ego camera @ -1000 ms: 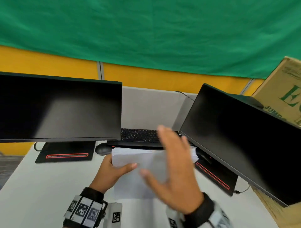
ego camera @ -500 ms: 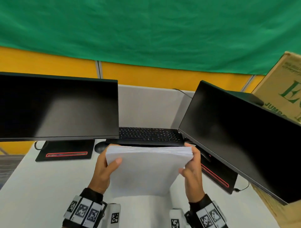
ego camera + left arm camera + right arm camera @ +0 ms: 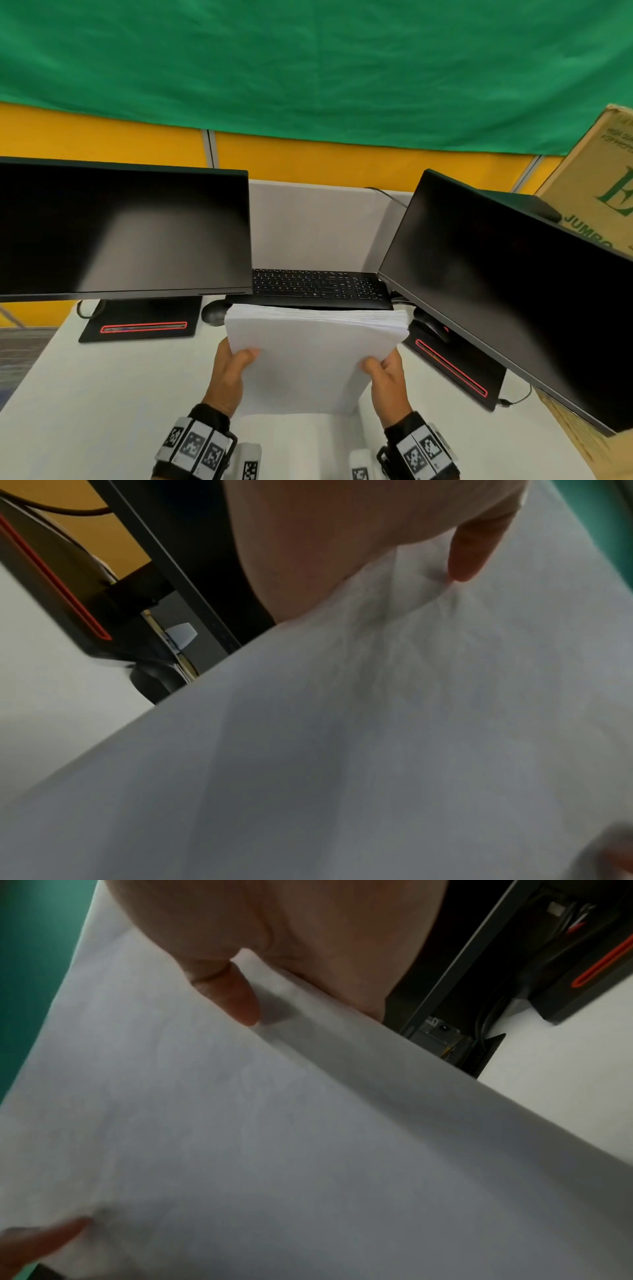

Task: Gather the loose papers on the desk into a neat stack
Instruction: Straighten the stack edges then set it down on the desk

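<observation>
Left hand [image 3: 228, 371] and right hand [image 3: 387, 378] each clamp side edge of paper stack [image 3: 313, 356], thumbs on front sheet; stack upright, lower edge on white desk [image 3: 102, 394], between 2 dark monitors, keyboard [image 3: 318, 286] behind; green curtain beyond
</observation>
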The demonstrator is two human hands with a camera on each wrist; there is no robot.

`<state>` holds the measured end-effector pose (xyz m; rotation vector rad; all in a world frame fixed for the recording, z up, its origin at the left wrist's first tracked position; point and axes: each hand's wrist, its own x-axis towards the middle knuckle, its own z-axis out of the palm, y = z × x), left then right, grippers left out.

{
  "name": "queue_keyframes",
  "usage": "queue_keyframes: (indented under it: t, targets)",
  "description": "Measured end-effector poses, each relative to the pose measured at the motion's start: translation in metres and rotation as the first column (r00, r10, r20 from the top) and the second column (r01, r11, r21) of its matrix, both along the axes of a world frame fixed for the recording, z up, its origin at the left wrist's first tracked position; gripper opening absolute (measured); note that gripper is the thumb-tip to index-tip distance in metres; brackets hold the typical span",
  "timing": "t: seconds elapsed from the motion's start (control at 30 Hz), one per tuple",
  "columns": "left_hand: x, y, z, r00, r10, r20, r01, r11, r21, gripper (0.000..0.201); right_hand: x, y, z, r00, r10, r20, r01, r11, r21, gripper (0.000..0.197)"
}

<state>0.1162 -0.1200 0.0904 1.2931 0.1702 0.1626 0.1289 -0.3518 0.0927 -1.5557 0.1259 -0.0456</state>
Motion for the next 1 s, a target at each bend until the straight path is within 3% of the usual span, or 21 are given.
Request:
queue_keyframes:
  t: [0.2,0.4,0.47,0.5,0.57,0.73,0.9,1.0]
  targets:
    - [0.005,-0.009,0.007,0.998,0.055,-0.006,-0.053,0.983,0.174,0.024,-0.002,0.005,-0.001,1.0,0.008,0.028,-0.006,0.998,-0.056,0.044]
    - [0.001,-0.011,0.043,0.985,0.098,0.141,-0.123,0.977,0.174,0.031,-0.012,0.013,0.032,0.971,-0.016,0.237,0.028,0.998,-0.048,0.059]
    - [-0.001,-0.002,0.051,0.981,-0.005,0.196,-0.026,0.987,0.158,0.053,-0.016,0.007,0.039,0.956,0.0,0.294,0.004,1.0,-0.016,0.06]
    - [-0.001,0.002,0.05,0.982,-0.046,0.186,0.016,0.987,0.158,0.068,-0.016,0.003,0.038,0.952,0.017,0.305,-0.014,1.0,-0.011,0.06]
    - [0.0,0.005,0.042,0.991,-0.083,0.104,0.067,0.986,0.152,0.077,-0.016,-0.001,0.029,0.964,0.048,0.263,-0.037,0.998,-0.046,0.064]
    - [-0.005,-0.005,0.016,0.999,-0.054,0.004,0.053,0.981,0.185,0.04,-0.024,0.007,0.003,0.987,0.078,0.138,-0.065,0.994,-0.091,0.051]
    - [-0.005,0.008,0.044,0.983,-0.133,0.13,0.112,0.981,0.159,0.051,-0.024,-0.003,0.042,0.95,0.09,0.3,-0.072,0.995,-0.071,0.077]
    - [-0.001,0.022,0.055,0.968,-0.201,0.151,0.187,0.977,0.103,0.043,-0.021,-0.015,0.047,0.93,0.138,0.341,-0.123,0.99,-0.065,0.077]
